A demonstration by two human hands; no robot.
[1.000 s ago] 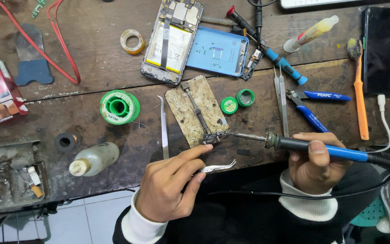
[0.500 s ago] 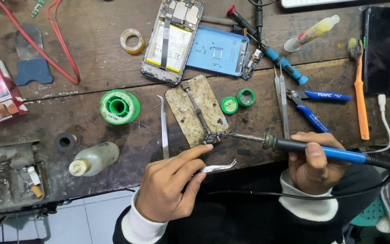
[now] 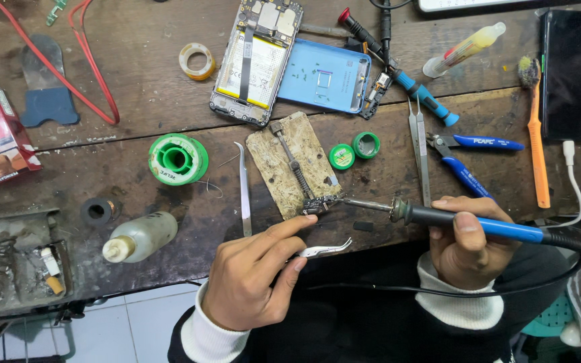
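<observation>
Right hand point(image 3: 469, 238) clamped on the soldering iron point(image 3: 472, 223), stiff, light (hot tip at nine o'clock); left hand point(image 3: 257, 279) pinches slippery tweezers point(image 3: 324, 250)

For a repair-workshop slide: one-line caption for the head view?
Right hand touches blue-handled soldering iron to small circuit part on worn holder plate; left hand holds curved metal tweezers.

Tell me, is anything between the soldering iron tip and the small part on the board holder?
Nothing visible blocks it. The right hand holds the soldering iron with its tip at the small part; the left hand, with curved tweezers, stays just below.
</observation>
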